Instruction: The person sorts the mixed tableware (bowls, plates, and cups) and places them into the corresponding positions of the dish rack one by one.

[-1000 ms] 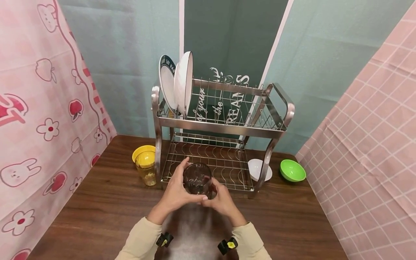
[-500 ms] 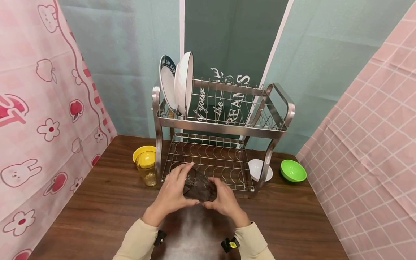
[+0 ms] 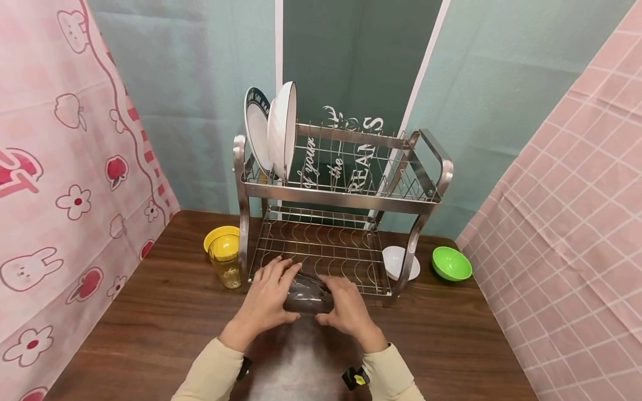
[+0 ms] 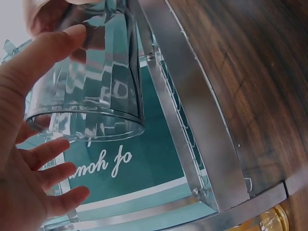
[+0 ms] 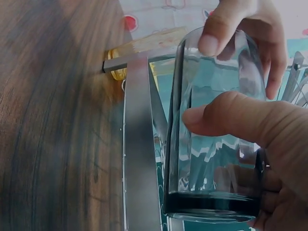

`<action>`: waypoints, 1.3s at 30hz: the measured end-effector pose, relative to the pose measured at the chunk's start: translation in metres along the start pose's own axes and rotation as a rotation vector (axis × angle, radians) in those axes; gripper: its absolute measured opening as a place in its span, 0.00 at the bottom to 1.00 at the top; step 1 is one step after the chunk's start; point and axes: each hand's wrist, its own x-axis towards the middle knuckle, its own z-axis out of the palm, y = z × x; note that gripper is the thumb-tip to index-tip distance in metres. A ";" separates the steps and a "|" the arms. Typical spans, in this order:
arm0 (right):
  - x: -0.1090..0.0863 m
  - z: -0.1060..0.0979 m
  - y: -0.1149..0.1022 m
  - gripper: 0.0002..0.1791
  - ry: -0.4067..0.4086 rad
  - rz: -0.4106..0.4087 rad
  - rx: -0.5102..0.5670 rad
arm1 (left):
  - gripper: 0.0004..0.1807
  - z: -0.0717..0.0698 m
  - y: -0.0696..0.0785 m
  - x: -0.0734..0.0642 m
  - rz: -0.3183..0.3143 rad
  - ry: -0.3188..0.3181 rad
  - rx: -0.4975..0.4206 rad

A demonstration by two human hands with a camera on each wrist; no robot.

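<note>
Both hands hold a dark tinted drinking glass sideways in front of the dish rack in the head view. My left hand grips the rim end, its thumb along the near side. In the left wrist view the rim opens towards that hand, with several fingers spread past it. At the thick base, my right hand grips with its thumb across the side in the right wrist view. The far fingers show partly through the glass.
The two-tier metal dish rack holds a plate and a white bowl on top. Left of it stand a yellow bowl and an amber glass. A white bowl and a green bowl sit at the right.
The glass has turned from its mouth facing up to lying sideways between the hands, mouth to the left. The left hand has rolled over its top, and the hands have moved slightly apart.
</note>
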 end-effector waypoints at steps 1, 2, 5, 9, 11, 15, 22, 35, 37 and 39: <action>0.000 0.000 0.000 0.44 0.000 -0.008 -0.016 | 0.57 0.001 0.000 0.000 0.010 0.000 0.015; 0.000 -0.001 -0.001 0.44 0.003 -0.018 -0.028 | 0.57 0.002 0.000 0.000 0.020 -0.001 0.031; 0.000 -0.002 -0.003 0.44 0.012 -0.047 -0.066 | 0.57 0.006 0.001 0.000 0.044 -0.003 0.076; -0.001 -0.004 -0.006 0.44 0.020 -0.076 -0.127 | 0.57 0.009 0.002 -0.001 0.053 -0.030 0.114; -0.001 -0.004 -0.008 0.44 0.018 -0.085 -0.152 | 0.57 0.011 0.003 -0.001 0.049 -0.054 0.118; -0.002 -0.005 -0.011 0.44 0.007 -0.098 -0.200 | 0.58 0.014 0.004 -0.002 0.050 -0.101 0.120; -0.001 -0.004 -0.014 0.44 -0.007 -0.127 -0.239 | 0.53 0.024 0.006 -0.005 0.087 -0.114 0.111; -0.001 -0.004 -0.014 0.44 -0.019 -0.124 -0.262 | 0.50 0.028 0.007 -0.004 0.098 -0.076 0.112; -0.001 -0.005 -0.014 0.45 -0.037 -0.120 -0.252 | 0.49 0.027 0.006 -0.004 0.098 -0.077 0.105; -0.002 -0.007 -0.013 0.50 -0.065 -0.101 -0.206 | 0.49 0.026 0.005 -0.005 0.093 -0.073 0.092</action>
